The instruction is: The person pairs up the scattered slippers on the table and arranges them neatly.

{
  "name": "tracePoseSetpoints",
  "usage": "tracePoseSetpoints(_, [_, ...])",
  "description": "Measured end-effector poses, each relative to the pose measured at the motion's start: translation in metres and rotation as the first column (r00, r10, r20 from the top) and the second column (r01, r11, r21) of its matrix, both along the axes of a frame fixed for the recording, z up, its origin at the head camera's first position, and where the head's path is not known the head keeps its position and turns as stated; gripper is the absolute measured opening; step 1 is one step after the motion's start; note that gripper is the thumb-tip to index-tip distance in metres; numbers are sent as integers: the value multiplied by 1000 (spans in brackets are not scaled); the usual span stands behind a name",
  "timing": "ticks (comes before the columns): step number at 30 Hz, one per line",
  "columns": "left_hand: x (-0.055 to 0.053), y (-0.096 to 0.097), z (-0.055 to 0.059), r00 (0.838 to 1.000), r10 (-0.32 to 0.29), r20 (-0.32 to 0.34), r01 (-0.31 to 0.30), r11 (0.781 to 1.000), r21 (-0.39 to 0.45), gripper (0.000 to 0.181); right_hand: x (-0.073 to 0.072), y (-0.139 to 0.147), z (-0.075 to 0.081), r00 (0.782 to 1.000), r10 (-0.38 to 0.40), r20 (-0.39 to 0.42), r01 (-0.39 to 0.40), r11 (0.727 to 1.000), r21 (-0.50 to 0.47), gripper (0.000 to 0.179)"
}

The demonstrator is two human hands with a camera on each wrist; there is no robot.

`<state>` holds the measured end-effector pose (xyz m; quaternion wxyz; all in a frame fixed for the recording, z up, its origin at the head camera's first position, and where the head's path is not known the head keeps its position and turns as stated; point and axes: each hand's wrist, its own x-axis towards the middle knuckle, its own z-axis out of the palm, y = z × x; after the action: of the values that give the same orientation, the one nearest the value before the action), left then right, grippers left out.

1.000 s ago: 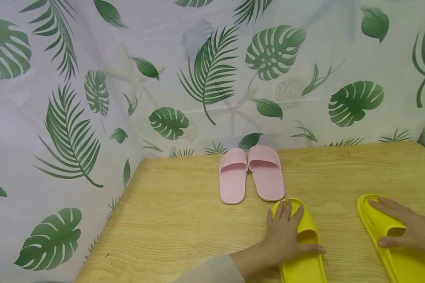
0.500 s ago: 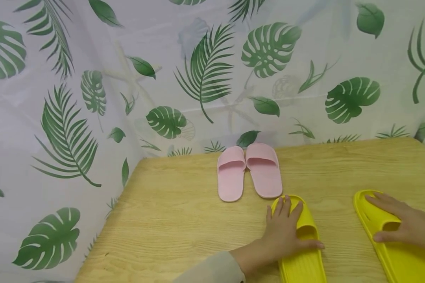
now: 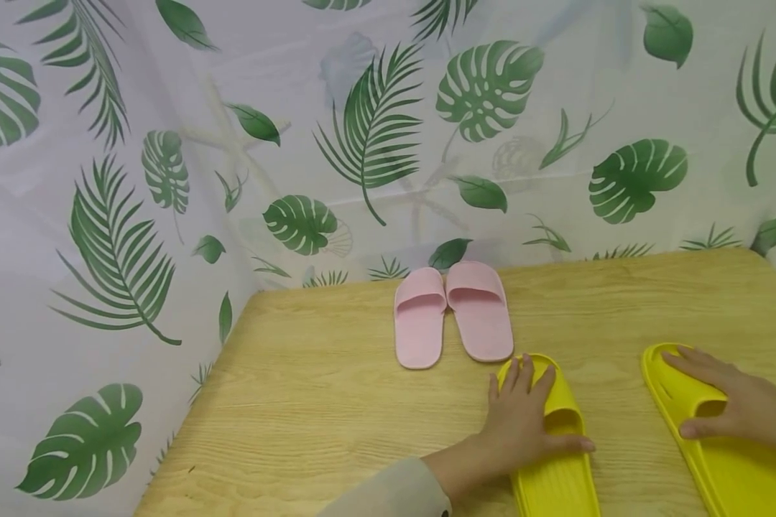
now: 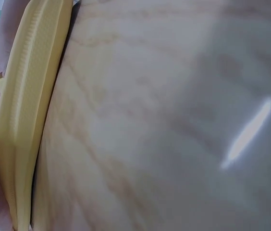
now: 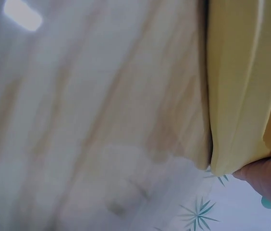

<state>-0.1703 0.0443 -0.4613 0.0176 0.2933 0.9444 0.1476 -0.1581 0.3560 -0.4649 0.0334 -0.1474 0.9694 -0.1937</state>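
Yellow slippers (image 3: pixel 559 482) lie in the lower right of the frame, long axes running upward and slightly leftward, one directly beneath the left hand (image 3: pixel 516 425), the other beneath the right hand (image 3: pixel 746 408), each hand resting outstretched on its own.

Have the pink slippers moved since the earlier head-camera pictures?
No: the pink slippers sit in the same place against the printed leaf behind them.
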Motion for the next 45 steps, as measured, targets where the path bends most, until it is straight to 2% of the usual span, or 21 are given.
tracePoseSetpoints(6, [1,0,2,1000,9,-11,-9,999,-34,98,-1,-1,-1,1000,-10,15,10,1000,0,108])
tracePoseSetpoints(12, [0,2,1,1000,4,-11,-4,1000,-27,98,-4,0,-4,999,-23,39,23,1000,-10,108])
tracePoseSetpoints(19, [0,5,3,999,5,-42,-6,999,-33,98,-7,2,-6,998,-27,50,28,1000,-13,106])
tracePoseSetpoints(37, [-3,14,1,1000,6,-27,-7,999,-40,98,-7,1,-4,1000,-11,16,11,1000,14,107])
tracePoseSetpoints(45, [-3,17,4,1000,10,-23,-11,999,-50,98,-11,0,-1,999,-12,50,11,1000,20,106])
